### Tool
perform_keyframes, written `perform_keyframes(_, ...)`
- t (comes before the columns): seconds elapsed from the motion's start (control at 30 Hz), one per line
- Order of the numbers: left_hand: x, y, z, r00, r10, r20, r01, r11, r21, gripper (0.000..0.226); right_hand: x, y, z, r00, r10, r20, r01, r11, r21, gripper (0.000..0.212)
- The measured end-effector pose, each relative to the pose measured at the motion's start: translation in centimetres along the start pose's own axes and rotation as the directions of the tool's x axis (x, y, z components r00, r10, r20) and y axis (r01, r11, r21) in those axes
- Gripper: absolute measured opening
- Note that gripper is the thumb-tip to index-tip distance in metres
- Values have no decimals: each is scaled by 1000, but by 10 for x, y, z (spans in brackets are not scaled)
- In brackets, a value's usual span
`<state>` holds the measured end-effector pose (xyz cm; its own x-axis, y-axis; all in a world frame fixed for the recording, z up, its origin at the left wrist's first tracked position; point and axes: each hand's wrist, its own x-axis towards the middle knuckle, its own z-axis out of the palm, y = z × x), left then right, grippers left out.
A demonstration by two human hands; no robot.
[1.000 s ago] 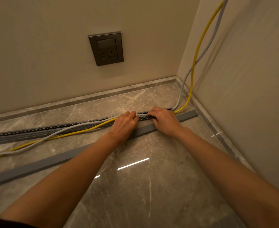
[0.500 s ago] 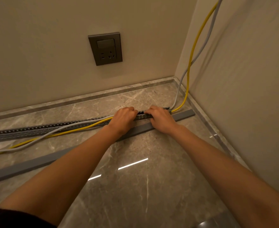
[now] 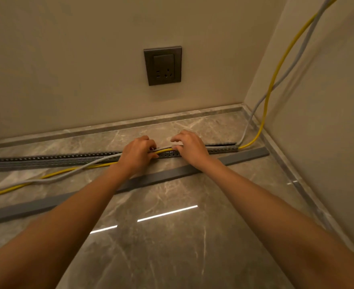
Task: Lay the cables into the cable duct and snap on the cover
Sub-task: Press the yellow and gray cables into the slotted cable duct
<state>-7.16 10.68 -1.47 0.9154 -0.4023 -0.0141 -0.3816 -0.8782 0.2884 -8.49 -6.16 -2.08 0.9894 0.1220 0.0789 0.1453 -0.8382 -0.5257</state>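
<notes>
Left hand [image 3: 137, 155] gripped yellow cable [image 3: 67, 173] and grey cable [image 3: 57, 178] over the duct [image 3: 46, 160]. Right hand [image 3: 190, 147] pressed them in, clasp not discernible. Toward 9 o'clock both lay loose on the floor and could spring out. Cover [image 3: 26, 207] lay at 6 o'clock, unfitted.

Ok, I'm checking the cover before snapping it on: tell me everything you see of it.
The cover is a long, flat, grey strip, plastic by its look. It lies on the marble floor, in front of the cable duct and apart from it, not snapped on. Its right end stops near the side wall's skirting; its left end leaves the picture. The left forearm and right forearm cross over it; contact cannot be told.
</notes>
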Motion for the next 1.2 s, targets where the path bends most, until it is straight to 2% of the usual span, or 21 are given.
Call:
perform_keyframes(0.13,5,-6,-2,998,-58,-8,56,991,-124,25,9,-10,11,997,76,26,-78,994,77,17)
perform_keyframes(0.27,19,-5,-4,987,-155,33,159,971,-179,20,13,-5,12,990,131,46,-134,988,73,15)
perform_keyframes(0.37,29,-4,-5,982,-173,79,186,964,-193,16,14,-4,14,984,172,40,-174,982,71,15)
perform_keyframes(0.43,30,-4,-5,988,-137,75,148,976,-159,15,11,-1,15,985,172,21,-173,976,131,14)
perform_keyframes(0.57,21,-5,3,999,46,-18,-46,999,10,11,4,5,11,978,206,-21,-187,922,340,7)
perform_keyframes(0.7,12,-9,8,982,188,-35,-184,979,83,17,4,5,9,976,219,1,-201,894,401,5)
perform_keyframes(0.8,9,-6,7,955,294,-35,-281,937,209,14,3,5,9,978,209,14,-194,880,434,3)
perform_keyframes(0.87,7,-2,7,932,362,-39,-338,901,272,13,3,5,7,979,200,28,-191,879,436,9)
perform_keyframes(0.93,5,0,7,928,371,-37,-345,894,287,13,4,6,7,981,192,38,-190,890,415,9)
perform_keyframes(1.1,-3,4,12,957,290,-19,-275,924,267,20,8,8,9,980,188,57,-197,926,322,3)
perform_keyframes(1.2,2,6,12,978,210,-2,-203,945,255,22,10,8,10,975,220,39,-222,928,299,15)
